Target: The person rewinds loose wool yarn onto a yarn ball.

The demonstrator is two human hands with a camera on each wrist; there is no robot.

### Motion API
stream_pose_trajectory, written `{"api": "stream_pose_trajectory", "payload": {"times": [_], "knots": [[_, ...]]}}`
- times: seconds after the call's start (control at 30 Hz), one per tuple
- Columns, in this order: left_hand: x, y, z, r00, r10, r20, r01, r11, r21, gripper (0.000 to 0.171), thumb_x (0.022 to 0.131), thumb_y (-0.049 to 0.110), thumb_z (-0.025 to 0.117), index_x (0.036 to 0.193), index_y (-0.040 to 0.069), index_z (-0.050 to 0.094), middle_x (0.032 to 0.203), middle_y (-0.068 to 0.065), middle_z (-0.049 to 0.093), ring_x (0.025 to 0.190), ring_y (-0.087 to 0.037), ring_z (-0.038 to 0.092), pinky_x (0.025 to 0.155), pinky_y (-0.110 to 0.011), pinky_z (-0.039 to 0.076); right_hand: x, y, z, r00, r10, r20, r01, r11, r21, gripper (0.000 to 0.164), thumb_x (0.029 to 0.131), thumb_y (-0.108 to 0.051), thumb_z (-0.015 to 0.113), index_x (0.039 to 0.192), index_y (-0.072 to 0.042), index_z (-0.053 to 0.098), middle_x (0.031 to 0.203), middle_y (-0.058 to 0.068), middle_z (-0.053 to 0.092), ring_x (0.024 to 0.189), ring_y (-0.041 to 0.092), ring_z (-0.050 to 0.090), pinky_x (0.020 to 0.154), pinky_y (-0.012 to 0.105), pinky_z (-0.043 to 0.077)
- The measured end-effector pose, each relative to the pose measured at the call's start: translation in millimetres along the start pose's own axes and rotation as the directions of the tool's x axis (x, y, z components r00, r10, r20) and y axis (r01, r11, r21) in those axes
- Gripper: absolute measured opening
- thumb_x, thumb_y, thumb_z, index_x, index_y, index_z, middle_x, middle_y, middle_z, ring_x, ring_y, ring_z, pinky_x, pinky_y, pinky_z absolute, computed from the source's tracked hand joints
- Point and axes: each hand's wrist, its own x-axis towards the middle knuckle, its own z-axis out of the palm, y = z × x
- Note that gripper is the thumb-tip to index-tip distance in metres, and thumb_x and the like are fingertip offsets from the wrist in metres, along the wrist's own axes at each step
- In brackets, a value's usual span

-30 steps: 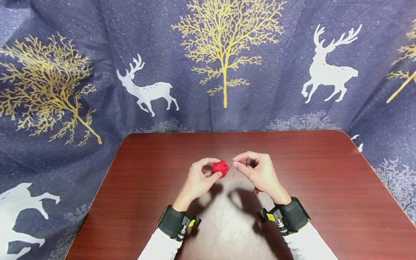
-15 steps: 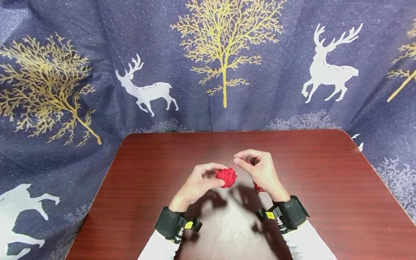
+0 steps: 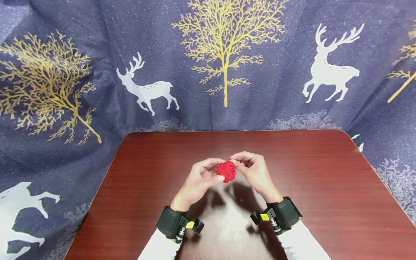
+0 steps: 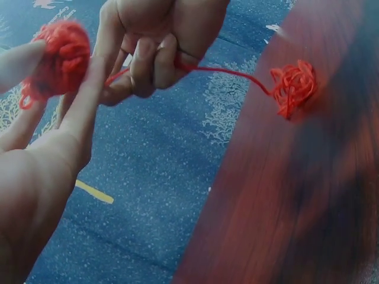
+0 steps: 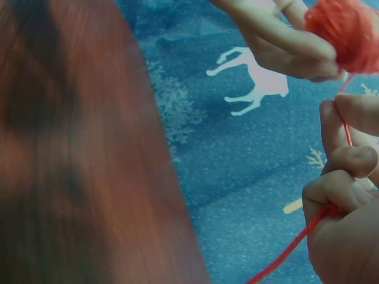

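A small red yarn ball (image 3: 226, 171) is held between the thumb and fingers of my left hand (image 3: 195, 182), raised over the table. Close at its right side, my right hand (image 3: 258, 175) pinches the red yarn strand (image 5: 348, 133) leading to the ball. In the right wrist view the strand also runs through the curled lower fingers. From there it trails to a loose tangle of red yarn (image 4: 294, 89) on the table, seen in the left wrist view. My right hand and forearm hide that tangle in the head view.
The reddish-brown wooden table (image 3: 156, 155) has a bright glare patch near its front middle. Behind it hangs a dark blue cloth (image 3: 208, 119) printed with white deer and golden trees. Black camera bands (image 3: 170, 222) circle both wrists.
The right hand first drew slightly away, then came left to the ball. The left hand moved the ball right and down, then slightly up, and the ball's facing side changed.
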Motion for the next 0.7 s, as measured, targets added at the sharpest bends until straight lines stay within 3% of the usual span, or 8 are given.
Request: {"api": "stream_pose_trajectory", "payload": {"times": [0.2, 0.37, 0.53, 0.7], "knots": [[4.1, 3.7, 3.4, 0.992, 0.014, -0.123, -0.023, 0.997, -0.07, 0.041, 0.088, -0.008, 0.066, 0.129, -0.005, 0.062, 0.126, -0.01, 0.065, 0.107, -0.02, 0.065, 0.086, -0.029, 0.057, -3, 7, 10, 1.0, 0.0, -0.01, 0.0, 1.0, -0.028, 0.011, 0.088, 0.004, 0.073, 0.098, 0.002, 0.075, 0.077, 0.003, 0.068, 0.062, 0.009, 0.054, 0.053, 0.019, 0.039], [8.5, 4.3, 6.5, 0.969, -0.009, -0.249, -0.017, 0.995, -0.1, 0.038, 0.088, -0.013, 0.06, 0.125, -0.005, 0.06, 0.119, -0.009, 0.068, 0.105, -0.017, 0.066, 0.085, -0.027, 0.056, -8, 10, 19, 0.998, -0.056, -0.02, 0.053, 0.992, -0.112, 0.01, 0.087, 0.002, 0.075, 0.097, -0.001, 0.077, 0.075, 0.01, 0.067, 0.058, 0.008, 0.049, 0.05, 0.018, 0.035], [12.3, 2.9, 8.8, 0.926, 0.004, -0.378, -0.016, 0.999, -0.028, 0.036, 0.087, -0.015, 0.062, 0.122, -0.011, 0.058, 0.105, -0.003, 0.071, 0.096, -0.014, 0.066, 0.083, -0.024, 0.054, -12, 11, 25, 0.996, -0.085, -0.024, 0.078, 0.973, -0.218, 0.012, 0.086, 0.001, 0.076, 0.096, -0.005, 0.078, 0.072, 0.007, 0.067, 0.057, 0.008, 0.048, 0.051, 0.018, 0.037], [14.7, 0.5, 7.7, 0.895, 0.06, -0.441, -0.012, 0.994, 0.112, 0.039, 0.087, -0.013, 0.066, 0.125, -0.015, 0.055, 0.112, -0.009, 0.071, 0.102, -0.014, 0.065, 0.089, -0.026, 0.053, -17, 9, 28, 0.994, -0.11, -0.007, 0.1, 0.932, -0.347, 0.013, 0.083, -0.003, 0.079, 0.09, -0.014, 0.078, 0.066, -0.004, 0.063, 0.055, 0.007, 0.051, 0.049, 0.02, 0.041]]}}
